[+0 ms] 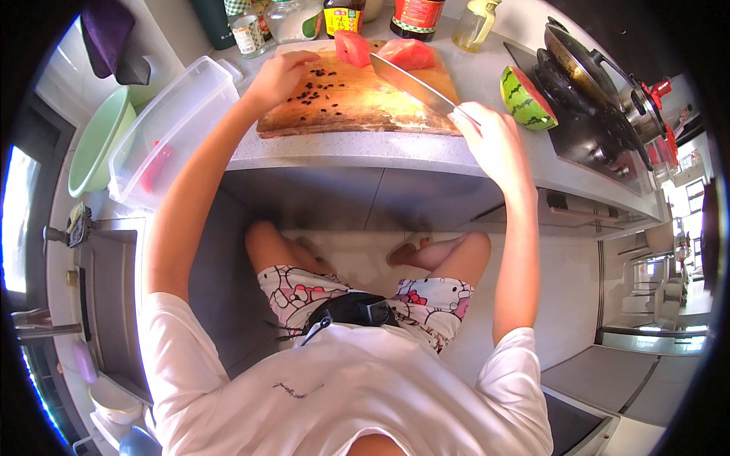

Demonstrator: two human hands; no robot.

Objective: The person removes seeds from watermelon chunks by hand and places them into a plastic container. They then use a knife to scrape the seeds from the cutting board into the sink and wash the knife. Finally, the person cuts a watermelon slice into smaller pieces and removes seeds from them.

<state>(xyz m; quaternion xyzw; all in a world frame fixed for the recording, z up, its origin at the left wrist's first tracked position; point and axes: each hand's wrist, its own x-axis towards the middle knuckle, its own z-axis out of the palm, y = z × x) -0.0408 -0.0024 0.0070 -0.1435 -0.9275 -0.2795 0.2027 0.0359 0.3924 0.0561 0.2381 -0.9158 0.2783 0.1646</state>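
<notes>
In my right hand is the handle of a broad-bladed kitchen knife. Its blade slants up and left over a wooden cutting board, with the far end beside two red pieces of watermelon flesh at the board's back. Over the board's left part, my left hand has its fingers bent towards the right and holds nothing that I can see. Several black seeds lie scattered on the wood near it. A watermelon wedge with green striped rind rests on the counter right of the board.
Left of the board stands a clear plastic container with a red item inside, beside a pale green basin. Sauce bottles, jars and an oil pourer line the back. Pans stand on the hob at right.
</notes>
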